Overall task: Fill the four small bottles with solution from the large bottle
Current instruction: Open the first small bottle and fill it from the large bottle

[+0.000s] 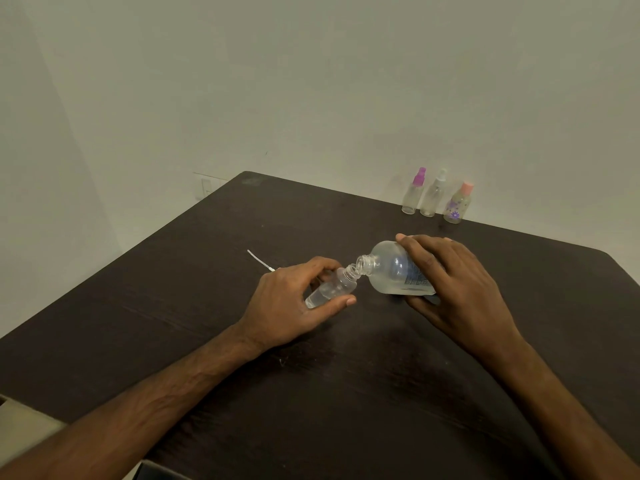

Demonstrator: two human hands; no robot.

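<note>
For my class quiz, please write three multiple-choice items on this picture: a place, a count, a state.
1. Where do the capped small bottles stand? A) on the floor B) at the table's far edge C) in a box
2. How many small bottles wear caps? A) one B) five C) three
3. How is the large bottle held? A) tilted, open B) upright, capped C) upside down
Key: B, lined up by the wall; C, purple, white and pink caps; A, its capless mouth is at the open small bottle.

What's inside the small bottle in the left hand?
Clear liquid pools at the base end of the small bottle; the left hand covers part, so the level is hidden.
</note>
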